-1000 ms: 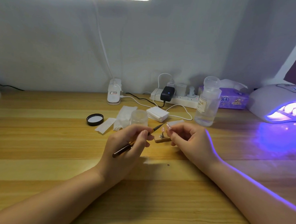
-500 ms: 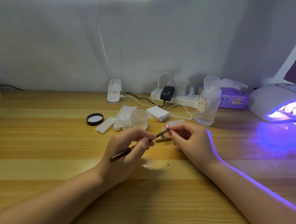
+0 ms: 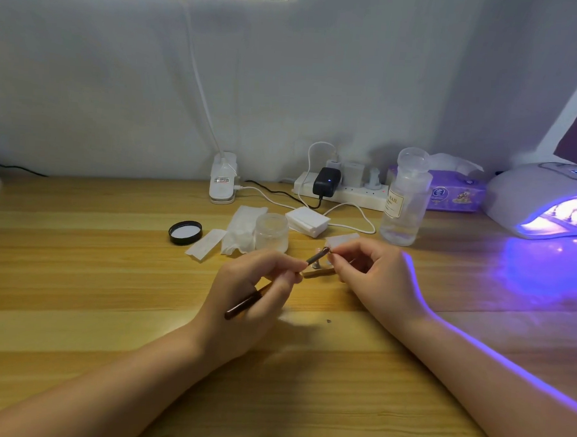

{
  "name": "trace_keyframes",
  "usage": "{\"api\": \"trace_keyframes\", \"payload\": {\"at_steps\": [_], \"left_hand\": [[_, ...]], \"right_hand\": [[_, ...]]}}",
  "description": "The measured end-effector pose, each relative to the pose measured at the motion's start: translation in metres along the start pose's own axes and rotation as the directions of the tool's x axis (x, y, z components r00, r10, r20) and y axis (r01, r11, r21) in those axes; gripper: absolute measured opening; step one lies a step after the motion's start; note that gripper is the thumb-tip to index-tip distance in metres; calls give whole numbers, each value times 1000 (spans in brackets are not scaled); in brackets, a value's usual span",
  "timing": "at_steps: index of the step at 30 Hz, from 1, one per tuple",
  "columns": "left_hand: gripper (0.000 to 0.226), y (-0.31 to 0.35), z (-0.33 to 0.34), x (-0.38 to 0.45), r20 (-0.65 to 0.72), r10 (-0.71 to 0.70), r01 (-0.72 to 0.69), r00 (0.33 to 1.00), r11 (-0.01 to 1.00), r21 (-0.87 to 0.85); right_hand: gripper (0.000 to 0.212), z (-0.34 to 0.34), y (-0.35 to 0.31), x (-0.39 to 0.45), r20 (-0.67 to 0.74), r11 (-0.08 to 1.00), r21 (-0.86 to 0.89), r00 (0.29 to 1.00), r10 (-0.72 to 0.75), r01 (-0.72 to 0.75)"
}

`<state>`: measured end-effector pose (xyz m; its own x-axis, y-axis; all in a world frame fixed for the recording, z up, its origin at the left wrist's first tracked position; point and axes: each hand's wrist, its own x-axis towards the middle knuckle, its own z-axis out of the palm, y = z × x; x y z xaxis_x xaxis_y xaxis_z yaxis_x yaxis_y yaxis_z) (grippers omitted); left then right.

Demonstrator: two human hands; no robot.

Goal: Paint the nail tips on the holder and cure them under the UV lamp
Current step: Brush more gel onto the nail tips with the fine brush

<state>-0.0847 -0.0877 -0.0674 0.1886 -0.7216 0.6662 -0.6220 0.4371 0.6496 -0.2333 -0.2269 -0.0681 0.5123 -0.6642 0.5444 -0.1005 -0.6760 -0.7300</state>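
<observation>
Both forearms are reaching in from the near edge of the wooden table [image 3: 77, 274] and meeting over its middle. The left hand [image 3: 246, 299] is lying with its back to the camera, its fingers curling round a dark nail brush [image 3: 270, 289] and pinching it near the front, so that the handle is slanting down past the knuckles and the tip is pointing up and right. The right hand [image 3: 374, 276] is arching over the work with its fingers bent, pinching something small at the brush's tip; whether that is a nail tip is too small to tell. Just below the fingertips a small wooden holder [image 3: 317, 272] is lying on the table, with a little metal stand rising from it, partly hidden by the hands. At the far right the white UV lamp [image 3: 545, 195] is glowing violet from its open mouth and throwing purple light across the table and along the right forearm. Behind the hands a frosted jar [image 3: 272, 232], its black lid [image 3: 185, 232], folded wipes [image 3: 243, 229] and a clear bottle [image 3: 405, 204] are standing near one another.
</observation>
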Motion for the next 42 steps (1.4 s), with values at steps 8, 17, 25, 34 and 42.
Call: {"api": "trace_keyframes", "payload": {"at_steps": [8,17,25,34,42], "left_hand": [[27,1,0,1,-33,8,-8,999,1000,-24],[24,-1,1,0,-12,15,-15,1000,1000,6],[30,2,1,0,-43,10,-11,999,1000,-13],[29,4,0,-2,-68,-75,71,995,996,-62],[32,2,0,0,-58,-60,57,997,997,-53]], "right_hand": [[7,0,1,1,-2,999,-4,999,33,-33],[14,-1,-1,0,16,1000,13,1000,13,-13],[6,-1,0,0,23,997,62,999,45,-46],[11,0,5,1,33,990,116,997,73,-76],[10,0,6,1,73,988,140,996,55,-65]]}}
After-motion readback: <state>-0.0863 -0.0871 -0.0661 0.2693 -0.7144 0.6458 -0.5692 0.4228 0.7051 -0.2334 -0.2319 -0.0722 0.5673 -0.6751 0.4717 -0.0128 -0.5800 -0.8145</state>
